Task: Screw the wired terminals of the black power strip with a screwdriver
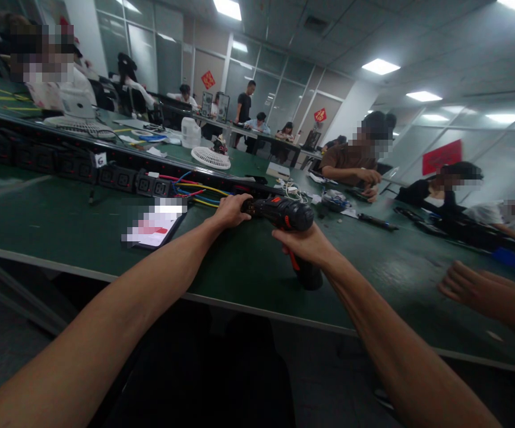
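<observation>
My right hand (pixel 304 242) is wrapped around the handle of a black and orange cordless drill (pixel 284 212). The drill points left, and its front end meets a small dark part (pixel 249 207) at the fingers of my left hand (pixel 234 210). My left hand is closed there, but what its fingers grip is too dark and partly covered to name. Red, blue and yellow wires (pixel 201 191) run beside that hand from a long black power strip (pixel 123 177) with rows of sockets.
A phone (pixel 157 223) with a lit screen lies on the green table (pixel 239 267). White fans (pixel 211 157) and a plastic jug (pixel 190 132) stand behind the strip. Another person's hand (pixel 475 291) is at the right. A dark tool (pixel 377 222) lies nearby. Several people sit around.
</observation>
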Available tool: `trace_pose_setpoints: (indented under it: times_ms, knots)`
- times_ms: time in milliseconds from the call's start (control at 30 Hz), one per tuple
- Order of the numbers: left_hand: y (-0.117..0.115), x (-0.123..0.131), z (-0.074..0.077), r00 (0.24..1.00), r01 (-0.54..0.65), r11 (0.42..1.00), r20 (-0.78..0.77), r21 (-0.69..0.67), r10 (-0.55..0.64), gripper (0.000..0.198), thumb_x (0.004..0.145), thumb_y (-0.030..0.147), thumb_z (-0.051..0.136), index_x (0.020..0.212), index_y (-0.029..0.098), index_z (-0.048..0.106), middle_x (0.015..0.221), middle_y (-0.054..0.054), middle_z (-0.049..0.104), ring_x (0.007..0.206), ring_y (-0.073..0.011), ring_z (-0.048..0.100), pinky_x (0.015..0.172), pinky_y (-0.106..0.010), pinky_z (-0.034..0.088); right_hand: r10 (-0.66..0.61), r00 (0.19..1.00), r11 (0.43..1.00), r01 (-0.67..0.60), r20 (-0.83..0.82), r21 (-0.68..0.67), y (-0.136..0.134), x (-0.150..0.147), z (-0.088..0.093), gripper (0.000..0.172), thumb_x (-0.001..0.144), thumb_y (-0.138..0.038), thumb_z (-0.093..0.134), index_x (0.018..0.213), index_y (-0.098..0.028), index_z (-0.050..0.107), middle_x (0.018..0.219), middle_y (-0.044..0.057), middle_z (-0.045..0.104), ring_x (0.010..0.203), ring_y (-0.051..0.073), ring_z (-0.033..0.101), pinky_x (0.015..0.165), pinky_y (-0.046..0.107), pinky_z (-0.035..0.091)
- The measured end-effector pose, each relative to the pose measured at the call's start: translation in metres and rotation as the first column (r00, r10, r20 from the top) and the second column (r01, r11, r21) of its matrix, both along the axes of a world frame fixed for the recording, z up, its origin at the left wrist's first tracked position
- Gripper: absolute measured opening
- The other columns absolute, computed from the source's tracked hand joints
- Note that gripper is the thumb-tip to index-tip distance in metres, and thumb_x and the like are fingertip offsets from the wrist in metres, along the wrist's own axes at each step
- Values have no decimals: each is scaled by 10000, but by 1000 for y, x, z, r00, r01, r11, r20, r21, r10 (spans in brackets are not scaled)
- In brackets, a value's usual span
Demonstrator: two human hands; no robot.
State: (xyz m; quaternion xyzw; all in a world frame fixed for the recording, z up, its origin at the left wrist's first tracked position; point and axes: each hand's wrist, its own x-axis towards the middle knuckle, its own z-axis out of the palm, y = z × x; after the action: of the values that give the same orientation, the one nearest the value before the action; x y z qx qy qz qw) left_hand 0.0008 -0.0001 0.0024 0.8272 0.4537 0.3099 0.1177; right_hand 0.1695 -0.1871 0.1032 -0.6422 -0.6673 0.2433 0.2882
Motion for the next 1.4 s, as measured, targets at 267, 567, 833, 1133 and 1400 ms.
trace_pose_setpoints:
  times_ms: [267,567,833,1133,1400]
  knots:
    - [-1,-1,1,1000,2,1000,-13,3,-1,644,822,321,778,1432,309,571,1343,-64,699,1258,-320,606,1066,-440,430,7,999,1000,-6,-40,20,1,-1,-1,163,764,-224,696,898,-197,607,570,-22,549,485,140,546,433,256,437]
    - [0,0,0,1000,2,1000,3,2,-2,652,812,318,788,1430,302,579,1347,-76,693,1273,-325,596,1079,-452,425,7,1000,1000,-6,-26,21,2,0,-2,152,758,-225,699,866,-202,594,584,-10,562,495,149,564,427,262,447]
    - [-1,0,1,1000,1,1000,2,5,-1,646,816,317,790,1426,298,579,1350,-76,691,1284,-327,590,1087,-453,423,21,999,1000,-21,-33,20,1,0,-1,178,758,-228,698,909,-195,610,606,-7,568,500,151,564,442,272,449]
    - [0,-1,-1,1000,17,1000,9,22,-17,646,815,300,796,1424,286,583,1341,-79,698,1246,-320,615,1065,-432,447,17,999,1000,-16,-37,21,1,0,0,157,775,-212,694,910,-186,617,574,-16,556,488,141,548,445,261,448]
    - [1,0,-1,1000,3,1000,14,15,-4,646,809,293,804,1420,290,595,1311,-74,707,1229,-317,620,1064,-423,451,19,1000,1000,-19,-4,18,1,-1,-1,127,789,-214,677,891,-182,608,573,-14,564,466,127,528,436,257,436]
